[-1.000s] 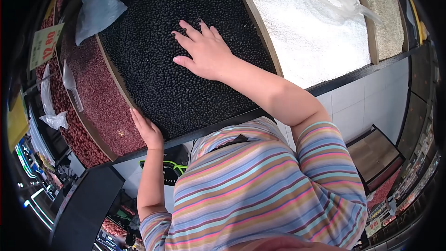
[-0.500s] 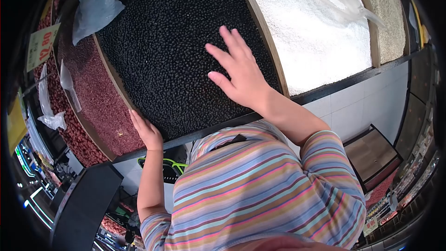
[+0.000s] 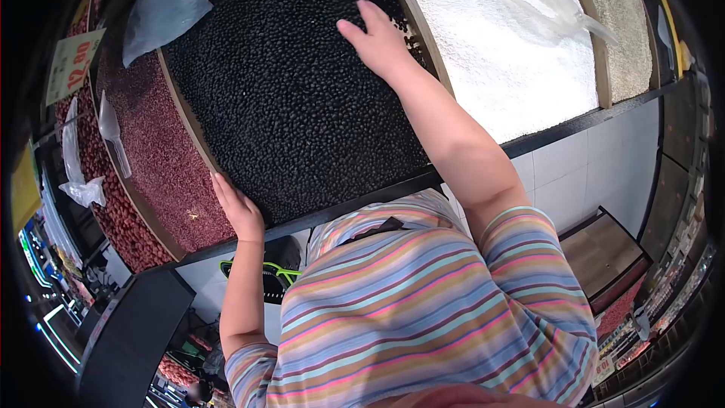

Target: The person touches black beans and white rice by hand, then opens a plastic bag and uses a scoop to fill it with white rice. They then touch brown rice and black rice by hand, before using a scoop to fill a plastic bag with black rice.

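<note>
My right hand (image 3: 380, 43) is pushed into the black beans (image 3: 279, 106) near the right wall of their bin. Its thumb and one finger show, held apart; the other fingers are hidden among the beans or behind the hand. Beside it, a pale strip of bare bin surface (image 3: 411, 39) shows against the wooden divider (image 3: 432, 53). My left hand (image 3: 242, 210) lies with fingers stretched out along the left wooden divider (image 3: 189, 122), at the front corner of the bean bin.
Left of the beans lie reddish grains (image 3: 155, 143) and a bin of red dried fruit (image 3: 128, 227) with a price card (image 3: 75, 66). A plastic bag (image 3: 168, 7) rests at the back left. To the right, a clear scoop (image 3: 540, 7) sits in white grains (image 3: 521, 98).
My right hand has moved away from my body, from above the beans down into them by the right divider. Beans there are pushed aside, baring a pale strip. My left hand stays put.
</note>
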`<state>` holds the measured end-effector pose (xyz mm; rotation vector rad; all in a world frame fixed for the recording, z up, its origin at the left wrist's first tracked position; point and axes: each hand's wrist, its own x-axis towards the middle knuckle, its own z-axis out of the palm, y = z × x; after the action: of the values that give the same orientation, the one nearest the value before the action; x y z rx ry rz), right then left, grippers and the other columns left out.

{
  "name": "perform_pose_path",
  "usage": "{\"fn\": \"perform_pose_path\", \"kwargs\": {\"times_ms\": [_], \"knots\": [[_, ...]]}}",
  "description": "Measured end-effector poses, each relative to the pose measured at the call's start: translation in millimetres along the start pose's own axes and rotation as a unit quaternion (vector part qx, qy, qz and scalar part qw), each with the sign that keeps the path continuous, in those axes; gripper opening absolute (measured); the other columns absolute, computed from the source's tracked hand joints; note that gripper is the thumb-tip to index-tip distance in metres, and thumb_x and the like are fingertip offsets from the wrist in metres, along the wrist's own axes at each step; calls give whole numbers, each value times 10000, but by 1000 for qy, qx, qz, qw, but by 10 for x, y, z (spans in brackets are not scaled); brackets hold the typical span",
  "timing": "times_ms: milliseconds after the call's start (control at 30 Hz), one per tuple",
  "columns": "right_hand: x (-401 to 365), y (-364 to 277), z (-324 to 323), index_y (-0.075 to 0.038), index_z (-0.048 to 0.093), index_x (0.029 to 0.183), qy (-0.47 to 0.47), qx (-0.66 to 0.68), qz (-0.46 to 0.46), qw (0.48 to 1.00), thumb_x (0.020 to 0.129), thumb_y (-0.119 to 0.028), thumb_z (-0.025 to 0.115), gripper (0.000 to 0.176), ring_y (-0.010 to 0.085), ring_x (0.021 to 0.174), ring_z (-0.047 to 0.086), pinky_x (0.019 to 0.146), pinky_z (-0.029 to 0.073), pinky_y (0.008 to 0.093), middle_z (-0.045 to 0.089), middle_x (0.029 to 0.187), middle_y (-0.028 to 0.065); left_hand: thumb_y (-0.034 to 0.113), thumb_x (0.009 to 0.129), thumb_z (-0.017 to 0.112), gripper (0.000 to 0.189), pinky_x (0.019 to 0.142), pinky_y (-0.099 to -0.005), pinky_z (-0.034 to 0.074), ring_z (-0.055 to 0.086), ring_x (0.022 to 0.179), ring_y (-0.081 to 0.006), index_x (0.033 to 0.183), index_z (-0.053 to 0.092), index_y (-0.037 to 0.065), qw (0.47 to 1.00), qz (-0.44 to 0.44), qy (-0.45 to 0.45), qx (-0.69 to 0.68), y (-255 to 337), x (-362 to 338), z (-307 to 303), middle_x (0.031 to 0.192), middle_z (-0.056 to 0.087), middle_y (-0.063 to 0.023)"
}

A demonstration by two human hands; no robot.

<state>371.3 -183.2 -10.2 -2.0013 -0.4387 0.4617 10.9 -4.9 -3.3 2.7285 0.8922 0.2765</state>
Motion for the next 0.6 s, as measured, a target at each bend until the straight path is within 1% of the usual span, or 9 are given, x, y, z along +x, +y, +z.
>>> {"fn": "perform_pose_path", "kwargs": {"times_ms": [33, 100, 167, 200, 333, 433, 533, 567, 600], "knots": [[-16, -42, 42, -22, 334, 1429, -30, -53, -18, 998, 904, -470, 523, 716, 344, 1383, 283, 1127, 260, 403, 290, 1500, 180, -48, 881, 428, 594, 1128, -418, 241, 282, 1360, -410, 1446, 243, -27, 1000, 1, 1, 0, -3, -3, 4, 1462, 292, -261], [-116, -142, 135, -75, 340, 1440, -53, -131, -92, 986, 894, -487, 530, 709, 378, 1387, 258, 1129, 248, 446, 279, 1507, 169, -50, 878, 428, 595, 1128, -418, 242, 283, 1358, -414, 1444, 244, -29, 1000, 5, 3, 1, -20, -1, 10, 1459, 292, -265], [-284, -295, 173, -118, 341, 1446, -85, -218, -130, 964, 892, -497, 526, 697, 423, 1384, 230, 1125, 233, 500, 274, 1509, 165, -51, 876, 426, 597, 1128, -419, 243, 283, 1357, -416, 1444, 244, -28, 1000, 11, 7, 0, -24, -4, 14, 1462, 287, -265], [-375, -327, 204, -149, 340, 1449, -88, -249, -152, 953, 894, -507, 515, 683, 446, 1380, 218, 1117, 222, 543, 278, 1506, 164, -52, 875, 426, 598, 1128, -420, 243, 283, 1356, -417, 1444, 243, -27, 1000, 14, 10, -1, -24, -1, 18, 1463, 284, -266], [-753, -493, 136, -168, 342, 1450, -121, -305, -188, 926, 912, -526, 477, 660, 478, 1372, 211, 1081, 220, 627, 269, 1518, 135, -64, 877, 419, 593, 1106, -436, 282, 307, 1332, -445, 1441, 242, -24, 1000, 21, 9, 9, -27, 3, 21, 1461, 261, -296], [-1044, -575, -36, -192, 401, 1420, -138, -305, -193, 922, 910, -495, 505, 603, 484, 1367, 220, 1074, 231, 635, 265, 1520, 132, -68, 868, 423, 603, 1103, -439, 285, 312, 1328, -445, 1442, 243, -22, 999, 29, 15, 3, -45, 2, 23, 1461, 261, -296], [-1283, -501, -199, -201, 423, 1405, -129, -280, -193, 931, 904, -470, 532, 578, 487, 1359, 237, 1067, 253, 627, 270, 1517, 139, -68, 860, 430, 614, 1107, -434, 278, 306, 1333, -441, 1443, 244, -21, 999, 30, 20, -15, -46, -3, 16, 1466, 258, -288], [-1353, -473, -265, -166, 422, 1400, -117, -276, -197, 933, 892, -412, 576, 585, 461, 1358, 264, 1068, 286, 591, 285, 1503, 159, -65, 859, 432, 616, 1115, -427, 268, 295, 1341, -437, 1444, 243, -20, 999, 29, 20, -24, -63, -9, 27, 1471, 255, -282], [-1409, -398, -318, -142, 421, 1395, -96, -255, -206, 940, 882, -388, 593, 595, 438, 1361, 274, 1069, 299, 568, 290, 1497, 169, -62, 858, 434, 619, 1122, -420, 258, 285, 1349, -433, 1445, 242, -20, 999, 29, 20, -34, -76, -9, 31, 1476, 251, -275]]}}
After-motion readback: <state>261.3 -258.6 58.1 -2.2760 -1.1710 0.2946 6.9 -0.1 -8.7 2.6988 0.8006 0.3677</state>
